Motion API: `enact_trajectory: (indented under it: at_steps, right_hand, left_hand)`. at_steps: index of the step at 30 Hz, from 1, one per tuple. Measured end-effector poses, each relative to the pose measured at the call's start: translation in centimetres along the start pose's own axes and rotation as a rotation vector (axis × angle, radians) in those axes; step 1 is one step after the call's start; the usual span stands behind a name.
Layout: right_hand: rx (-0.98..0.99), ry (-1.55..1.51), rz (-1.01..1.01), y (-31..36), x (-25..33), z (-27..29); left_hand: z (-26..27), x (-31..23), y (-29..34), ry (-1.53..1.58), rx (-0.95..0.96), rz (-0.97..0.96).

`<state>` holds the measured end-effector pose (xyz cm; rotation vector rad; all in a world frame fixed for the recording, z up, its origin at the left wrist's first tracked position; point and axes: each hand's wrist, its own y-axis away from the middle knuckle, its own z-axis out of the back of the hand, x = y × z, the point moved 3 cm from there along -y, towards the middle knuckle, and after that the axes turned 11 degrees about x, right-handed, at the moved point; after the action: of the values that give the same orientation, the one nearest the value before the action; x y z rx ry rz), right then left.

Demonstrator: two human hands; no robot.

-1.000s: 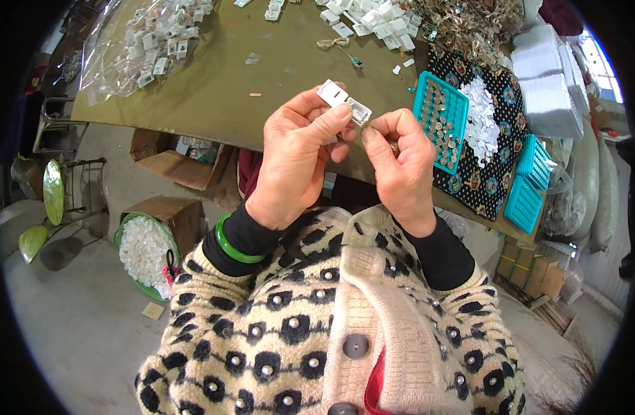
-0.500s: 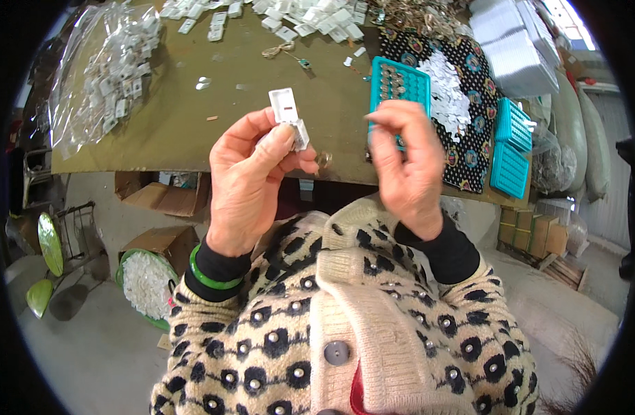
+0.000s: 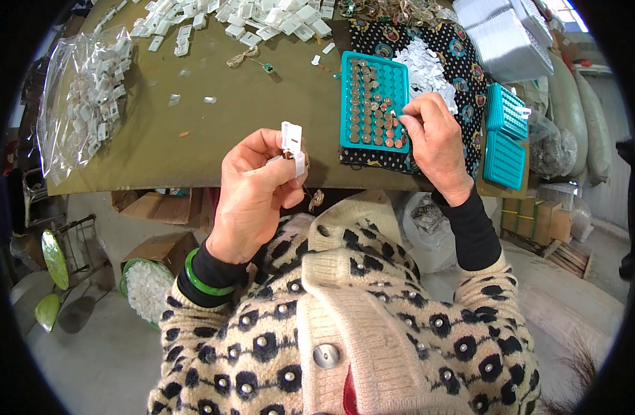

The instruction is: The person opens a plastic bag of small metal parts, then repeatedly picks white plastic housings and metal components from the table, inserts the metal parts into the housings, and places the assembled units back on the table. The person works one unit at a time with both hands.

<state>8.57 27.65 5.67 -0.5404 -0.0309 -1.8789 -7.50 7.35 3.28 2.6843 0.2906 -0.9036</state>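
Observation:
My left hand [image 3: 255, 183] is closed around a small white plastic case [image 3: 291, 138], held upright just above the table's near edge. Its thumb presses on the lower part, and a small coil of thin wire [image 3: 317, 200] dangles beneath the fingers. On the right, my right hand [image 3: 436, 138] has thumb and forefinger pinched together at the right edge of a teal tray [image 3: 393, 69]. Whatever lies between those fingertips is too small to make out. Small round metal discs [image 3: 366, 104], like button cells, sit in rows in the tray, mostly toward its left and near side.
White plastic cases [image 3: 262, 17] are heaped at the back, and more fill a clear bag [image 3: 93, 104] at left. White pieces [image 3: 428, 69] lie on a dotted cloth [image 3: 470, 90] beside the tray. Further teal trays [image 3: 504, 162] and stacked white trays [image 3: 508, 45] stand right.
My right hand has moved right and its fingers have come together at the tray's edge. My left hand still holds the white case, now slightly lower in view. The view has shifted a little.

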Motion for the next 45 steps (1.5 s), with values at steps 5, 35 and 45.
enact_trajectory:
  at_steps: [5, 35, 45]
  right_hand:
    - [0.028, -0.157, -0.046, -0.9, 0.1, 0.7]
    - [-0.084, -0.043, 0.387, -2.6, 7.6, -2.1]
    - [-0.092, -0.188, 0.227, -2.1, 8.4, -1.6]
  left_hand:
    - [-0.9, 0.1, -1.2, -0.090, -0.015, 0.001]
    - [-1.9, 1.0, -2.4, -0.299, -0.073, -0.120]
    - [-1.5, 1.0, -2.0, -0.212, -0.050, -0.089]
